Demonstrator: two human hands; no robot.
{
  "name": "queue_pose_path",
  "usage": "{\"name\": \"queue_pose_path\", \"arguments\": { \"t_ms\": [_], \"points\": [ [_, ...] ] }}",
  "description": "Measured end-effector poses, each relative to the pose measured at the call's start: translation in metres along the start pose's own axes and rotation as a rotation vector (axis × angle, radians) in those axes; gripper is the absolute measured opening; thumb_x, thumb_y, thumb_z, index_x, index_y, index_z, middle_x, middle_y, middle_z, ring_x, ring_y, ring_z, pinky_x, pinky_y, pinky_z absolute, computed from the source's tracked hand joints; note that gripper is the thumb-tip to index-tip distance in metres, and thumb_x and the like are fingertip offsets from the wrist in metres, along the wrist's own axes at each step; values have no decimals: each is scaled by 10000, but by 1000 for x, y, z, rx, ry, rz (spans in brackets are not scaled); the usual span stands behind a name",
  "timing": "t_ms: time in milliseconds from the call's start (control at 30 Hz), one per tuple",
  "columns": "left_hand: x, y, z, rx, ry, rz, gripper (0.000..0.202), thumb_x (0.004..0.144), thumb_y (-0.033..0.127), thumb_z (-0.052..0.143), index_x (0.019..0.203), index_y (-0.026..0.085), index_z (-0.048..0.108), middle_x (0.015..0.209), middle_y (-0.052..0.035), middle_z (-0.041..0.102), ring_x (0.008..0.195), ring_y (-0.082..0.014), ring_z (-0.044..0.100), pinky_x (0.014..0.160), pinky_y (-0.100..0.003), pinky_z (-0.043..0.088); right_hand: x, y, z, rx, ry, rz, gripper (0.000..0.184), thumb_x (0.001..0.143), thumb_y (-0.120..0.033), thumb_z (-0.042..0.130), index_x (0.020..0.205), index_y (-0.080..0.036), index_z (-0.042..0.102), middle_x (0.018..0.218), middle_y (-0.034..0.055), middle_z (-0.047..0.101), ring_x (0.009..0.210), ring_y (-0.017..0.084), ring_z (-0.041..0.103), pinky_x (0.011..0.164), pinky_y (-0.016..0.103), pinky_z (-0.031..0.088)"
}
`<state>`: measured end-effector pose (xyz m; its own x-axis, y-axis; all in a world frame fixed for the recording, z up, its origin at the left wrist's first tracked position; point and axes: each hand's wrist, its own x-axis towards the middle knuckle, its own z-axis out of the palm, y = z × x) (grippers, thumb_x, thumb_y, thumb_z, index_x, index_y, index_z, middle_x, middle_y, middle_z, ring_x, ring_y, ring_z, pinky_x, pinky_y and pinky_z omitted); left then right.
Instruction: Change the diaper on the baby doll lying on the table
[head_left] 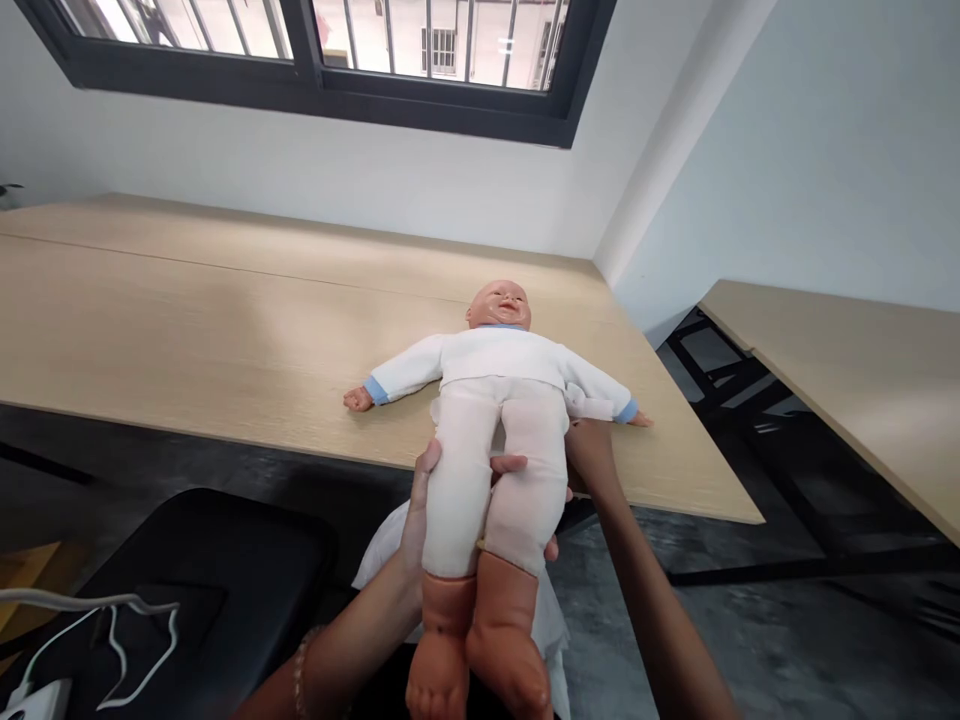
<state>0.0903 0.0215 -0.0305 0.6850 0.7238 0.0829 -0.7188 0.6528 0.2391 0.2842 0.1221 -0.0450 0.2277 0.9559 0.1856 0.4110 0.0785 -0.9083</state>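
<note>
A baby doll (495, 370) in a white top with blue cuffs lies on its back on the wooden table (187, 330), head away from me, arms spread. Its cloth legs stick out over the table's near edge, bare plastic feet toward me. My left hand (420, 510) is wrapped round both doll legs from below, with fingers showing between and beside the thighs. My right hand (589, 445) reaches under the doll's hip by its right sleeve; its fingers are hidden. A white cloth (551, 610) hangs beneath the legs.
A black chair seat (202, 580) sits at the lower left with a white cable (112, 620) lying on it. A second wooden table (847, 380) stands to the right across a dark floor gap. A window runs along the wall behind.
</note>
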Motion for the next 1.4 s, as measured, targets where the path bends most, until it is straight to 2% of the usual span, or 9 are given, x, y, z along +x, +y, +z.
{"name": "queue_pose_path", "arguments": {
  "t_ms": [100,233,467,567,733,900,1100,1233,1400],
  "points": [
    [0,-5,-1,81,126,-106,765,783,770,624,1254,174,713,1112,-189,731,911,-364,735,826,-449,571,8,26,-13,-303,55,-82,373,791,-498,542,864,-162,688,1042,177,715,1071,351,592,1054,513,410],
    [4,-16,-12,177,161,-104,856,807,781,593,1335,112,666,1064,-183,747,994,-369,724,912,-449,552,1,38,-35,-297,97,-31,582,796,-626,554,1062,-129,698,1160,191,698,1118,348,604,1047,516,426],
    [-7,-16,-26,327,386,1,776,811,739,657,1226,88,737,1109,-143,756,1033,-296,700,846,-308,562,-88,5,-42,-165,355,-22,554,869,-598,594,1225,-176,626,1243,144,656,1140,299,616,1016,477,466],
    [-17,-5,-21,410,543,-29,789,701,753,747,1095,70,757,1091,-166,753,1035,-309,682,842,-318,549,-129,2,-27,1,202,128,550,879,-608,621,1235,-190,589,1185,129,668,1066,283,640,953,453,501],
    [-28,12,-6,826,719,22,661,607,640,864,982,120,701,932,-125,745,847,-259,667,759,-321,515,-164,12,9,196,17,323,895,702,-596,815,1388,-193,406,1320,155,606,1171,319,614,941,431,530],
    [-35,24,-7,1309,845,207,513,699,524,812,1006,134,685,900,-79,703,839,-247,629,734,-310,485,-163,11,19,203,4,344,708,786,-573,740,1310,-203,442,1117,102,663,974,274,654,810,396,559],
    [-42,31,-18,1586,869,337,392,804,484,726,1046,176,707,1098,-88,639,1063,-283,607,894,-350,477,-145,26,-9,-111,176,178,699,768,-533,732,1344,-195,526,1256,141,650,1113,343,639,879,469,548],
    [-40,28,-16,1459,854,325,459,798,505,725,1095,157,681,1104,-97,661,1035,-275,620,902,-354,483,-151,26,-12,-474,353,-215,625,926,-401,650,1483,-192,459,1399,205,553,1297,379,545,1007,560,501],
    [-35,27,-9,1188,819,245,608,754,520,771,1198,128,633,1116,-108,721,1029,-270,645,863,-320,502,-175,20,3,-805,88,-694,664,949,-18,496,1546,-293,401,1536,120,474,1554,289,247,1249,658,171]
  ]
}}
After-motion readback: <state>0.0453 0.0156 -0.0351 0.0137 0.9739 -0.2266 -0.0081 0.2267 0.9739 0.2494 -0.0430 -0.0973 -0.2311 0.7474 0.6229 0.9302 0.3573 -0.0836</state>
